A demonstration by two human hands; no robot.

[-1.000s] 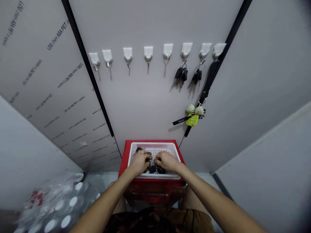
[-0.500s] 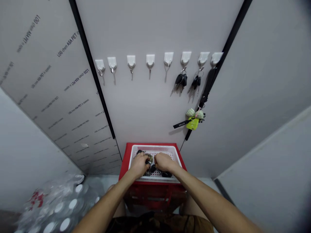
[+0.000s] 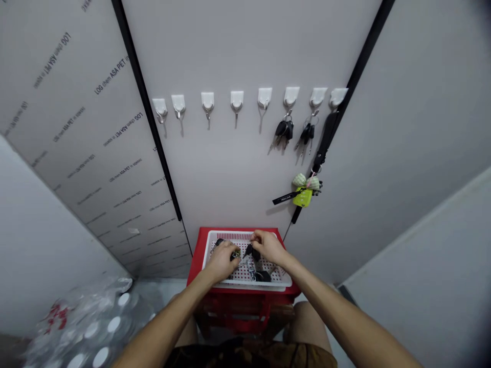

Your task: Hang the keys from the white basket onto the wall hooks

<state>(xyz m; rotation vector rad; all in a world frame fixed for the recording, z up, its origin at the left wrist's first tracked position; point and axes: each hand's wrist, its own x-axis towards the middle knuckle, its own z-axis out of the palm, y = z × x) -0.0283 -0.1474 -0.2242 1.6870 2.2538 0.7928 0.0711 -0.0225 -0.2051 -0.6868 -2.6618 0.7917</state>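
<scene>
A white perforated basket (image 3: 282,278) sits on a red stool (image 3: 199,255) against the wall, with several black keys (image 3: 262,276) lying in it. My left hand (image 3: 221,259) is down in the basket, fingers curled on a small greenish key ring (image 3: 236,253). Just above the basket, my right hand (image 3: 267,245) is pinched on a black key bunch (image 3: 252,252) that hangs below the fingers. A row of white wall hooks (image 3: 237,100) runs across the wall above. The three rightmost hooks carry two black key sets (image 3: 284,129) and a black lanyard (image 3: 324,140) with a yellow tag (image 3: 303,196).
A pack of plastic water bottles (image 3: 90,332) lies on the floor at lower left. Two black vertical strips (image 3: 153,133) divide the wall panels. My knees show beneath the stool at the bottom of the view.
My right hand has risen out of the basket and shifted right, lifting a black key bunch. The left hand stays low in the basket on the key ring.
</scene>
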